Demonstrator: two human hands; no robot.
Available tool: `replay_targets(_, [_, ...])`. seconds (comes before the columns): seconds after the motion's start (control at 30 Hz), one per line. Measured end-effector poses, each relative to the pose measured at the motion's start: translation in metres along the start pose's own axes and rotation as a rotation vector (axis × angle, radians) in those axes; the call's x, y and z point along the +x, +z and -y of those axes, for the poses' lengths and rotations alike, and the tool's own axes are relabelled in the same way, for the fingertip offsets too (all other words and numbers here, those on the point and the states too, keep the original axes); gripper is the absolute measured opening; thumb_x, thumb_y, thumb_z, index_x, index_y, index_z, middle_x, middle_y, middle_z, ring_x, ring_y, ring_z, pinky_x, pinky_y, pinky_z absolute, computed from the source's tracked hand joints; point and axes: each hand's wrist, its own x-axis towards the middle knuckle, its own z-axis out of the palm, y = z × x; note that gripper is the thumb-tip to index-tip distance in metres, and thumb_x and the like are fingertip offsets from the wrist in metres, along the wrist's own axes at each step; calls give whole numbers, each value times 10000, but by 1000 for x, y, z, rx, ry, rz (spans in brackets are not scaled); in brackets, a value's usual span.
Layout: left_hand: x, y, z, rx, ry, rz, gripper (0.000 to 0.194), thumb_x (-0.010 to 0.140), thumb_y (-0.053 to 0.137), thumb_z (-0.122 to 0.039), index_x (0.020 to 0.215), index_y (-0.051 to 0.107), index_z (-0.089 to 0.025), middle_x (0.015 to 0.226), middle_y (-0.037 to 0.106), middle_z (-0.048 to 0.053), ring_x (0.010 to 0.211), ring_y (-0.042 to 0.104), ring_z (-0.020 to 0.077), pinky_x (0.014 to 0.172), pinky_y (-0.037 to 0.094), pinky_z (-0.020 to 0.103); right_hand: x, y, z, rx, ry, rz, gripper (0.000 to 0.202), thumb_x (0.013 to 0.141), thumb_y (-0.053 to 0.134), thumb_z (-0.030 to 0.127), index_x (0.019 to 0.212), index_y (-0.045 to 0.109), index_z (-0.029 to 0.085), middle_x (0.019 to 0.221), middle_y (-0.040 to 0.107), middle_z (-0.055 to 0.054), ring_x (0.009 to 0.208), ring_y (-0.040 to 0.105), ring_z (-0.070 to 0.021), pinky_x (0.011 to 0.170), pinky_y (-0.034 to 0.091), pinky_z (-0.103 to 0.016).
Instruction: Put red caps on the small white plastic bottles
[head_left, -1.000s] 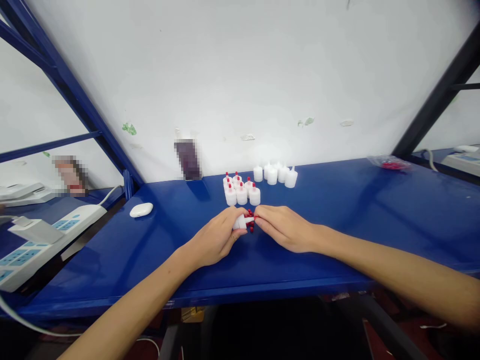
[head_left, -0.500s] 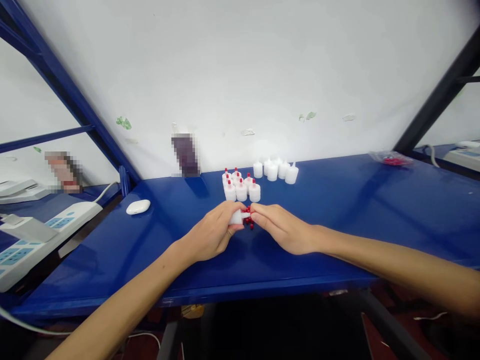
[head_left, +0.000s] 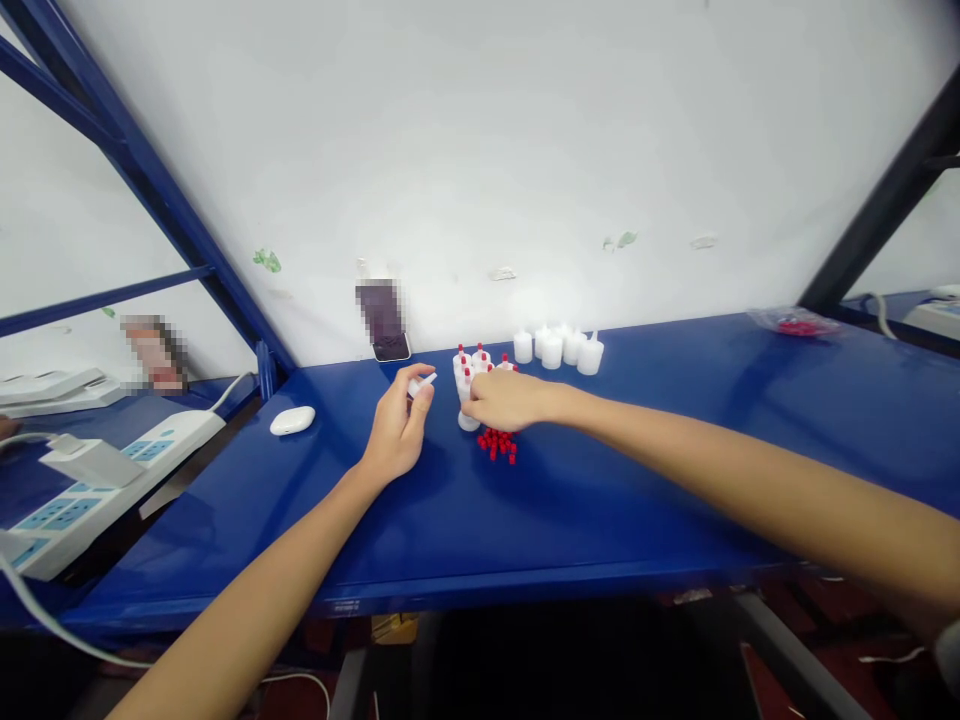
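Note:
My left hand [head_left: 396, 425] is closed around a small white nozzle bottle [head_left: 421, 384], mostly hidden by the fingers, its narrow tip pointing right. To its right, my right hand [head_left: 511, 400] reaches in from the right, fingers closed at the top of a white bottle [head_left: 469, 421] standing at the front of the group. Several white bottles with red caps [head_left: 480, 356] stand just behind, partly covered by this hand. Loose red caps [head_left: 498, 443] lie in a pile on the blue table below it.
Several white bottles [head_left: 551, 350] without red caps stand near the wall. A white earbud case [head_left: 292, 420] lies at left, and a phone [head_left: 391, 345] leans on the wall. A clear bag with red pieces [head_left: 799, 325] lies at far right. A power strip [head_left: 112, 490] sits left.
My hands have come apart. The left moved left and up with a white bottle; the right left the nozzle tip and moved up to the bottle group. The view shifted slightly.

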Motion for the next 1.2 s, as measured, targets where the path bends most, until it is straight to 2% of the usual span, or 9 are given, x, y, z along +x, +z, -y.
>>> replay_targets(0.1, [-2,-1,-6,76,98,71,336,1022,391,-408,1216,535,-175,854,572,13,688,516,132,688,440,261,-3,5,3,-31,41,-61,365,913,438,389,668,593,167,730,654,-159,700,621,-272,594,371,-340])
replay_targets(0.2, [-3,-3,-11,133,185,132,320,1017,405,-387,1218,541,-180,939,612,36,731,542,144,730,452,275,-23,-3,-9,-97,53,-239,447,954,363,443,732,628,160,729,649,-146,683,610,-261,651,381,-356])
replay_targets(0.3, [-5,-2,-14,134,214,177,313,1013,412,-380,1216,541,-180,1005,631,53,754,563,152,755,462,285,-46,-22,-47,-224,118,-377,371,940,409,417,765,630,175,664,624,-79,661,585,-228,725,381,-372])
replay_targets(0.43, [-6,2,-18,112,214,225,302,1012,415,-367,1211,543,-180,1023,635,56,779,570,159,767,462,291,-63,-40,-122,-225,476,-539,447,885,486,478,1117,599,113,753,653,-128,747,609,-287,660,400,-357])
replay_targets(0.5, [-6,4,-19,107,215,247,300,1013,414,-368,1209,546,-183,988,633,47,767,563,157,751,459,287,-64,-37,-151,-172,479,-508,613,843,546,525,1293,487,112,897,678,-152,837,628,-304,681,425,-354])
replay_targets(0.6, [-7,4,-20,109,215,255,304,1014,410,-377,1200,553,-183,973,631,46,766,561,157,750,461,287,-60,-22,-171,-58,381,-448,688,777,642,518,1318,433,147,951,688,-120,829,646,-268,709,447,-330])
replay_targets(0.77, [-9,3,-20,118,210,257,309,1012,410,-367,1214,550,-179,1009,634,60,783,566,163,759,468,291,-65,-2,-161,-74,363,-445,450,777,628,387,1157,512,177,776,663,-61,734,643,-254,649,427,-313])
replay_targets(1.0, [-8,8,-26,112,280,269,316,991,483,-360,1259,539,-203,963,624,48,775,573,156,751,481,280,-87,9,-129,4,280,-423,434,746,647,360,1120,476,221,691,582,6,611,573,-211,573,399,-305])
replay_targets(1.2, [-12,13,-23,-25,267,223,522,929,620,-372,1394,435,-223,1014,669,47,842,653,154,797,533,276,-70,8,-60,728,-18,-572,479,703,752,407,1020,427,253,822,605,7,739,604,-192,641,471,-310])
